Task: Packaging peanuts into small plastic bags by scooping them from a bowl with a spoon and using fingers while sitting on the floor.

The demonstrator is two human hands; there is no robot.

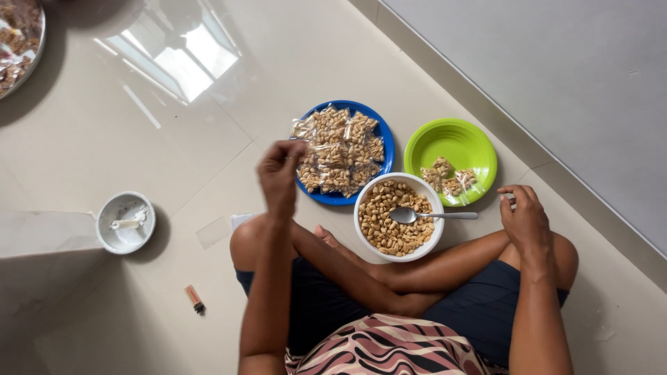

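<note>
the floor straight ahead was blocked by three dishes set close together: a blue plate point(386, 142) heaped with small packets point(338, 149), a white bowl point(361, 208) of peanuts with a spoon point(434, 216) laid across it, and a green plate point(451, 135). the wall point(556, 76) closed the far right side. open tile was left on the left, broken only by a small white dish point(125, 222) and a lighter point(194, 299).
</note>
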